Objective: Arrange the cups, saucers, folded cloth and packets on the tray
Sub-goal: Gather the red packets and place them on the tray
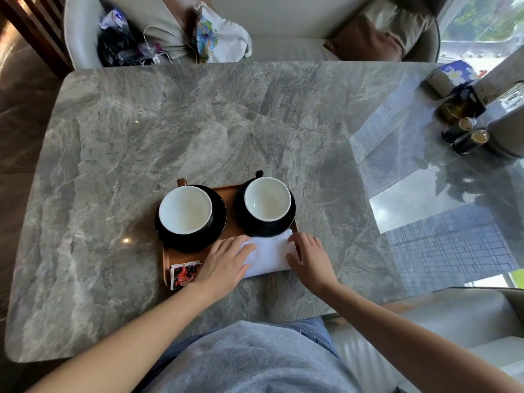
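Folded cloth point(269, 255), white, flat on brown tray point(226, 194), under both flat, unclenched hands' grip.

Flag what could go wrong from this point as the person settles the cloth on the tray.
1. The folded cloth abuts the right saucer; pushing it forward may shift that saucer and its cup.
2. The cloth's near edge seems to overhang the tray and could slide off.
3. The left hand lies beside the packets and might knock them.
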